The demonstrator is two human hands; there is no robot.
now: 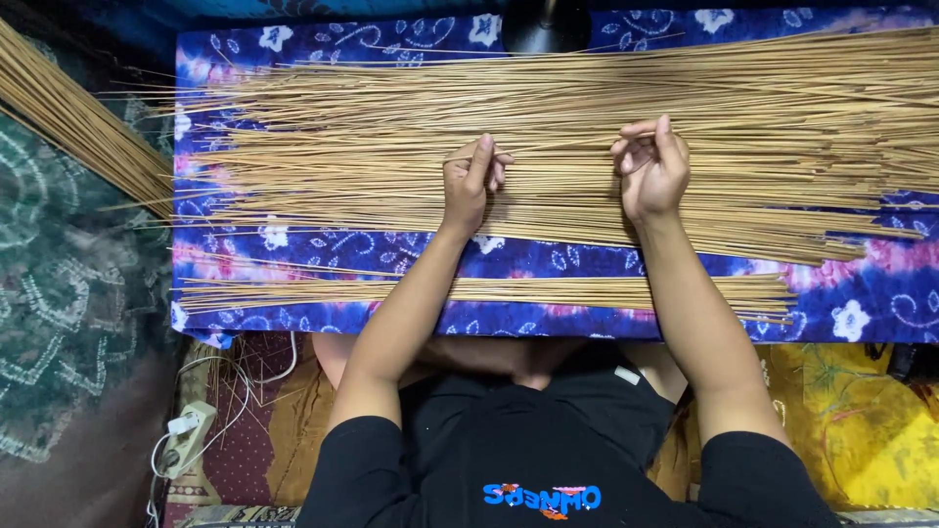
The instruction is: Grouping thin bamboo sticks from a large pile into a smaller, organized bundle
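head view: the wide spread of thin, pale tan sticks (548, 137) lies flat across the blue and purple flower-print cloth (323, 254), running left to right. each stick looks light, stiff and brittle, likely to snap if bent, so i judge it best pinched near mid-length, one or a few at a time. the left hand (468, 186) has its fingers curled shut, pinching a few sticks; the right hand (650, 171) is half curled on the spread, and whether it grips any i cannot tell. there are too many sticks to count, in three lots: the main spread, a thin sorted row (489, 290) nearer the body, and a slanted bundle (78, 122) at far left. a white power strip (186, 440) lies on the floor.
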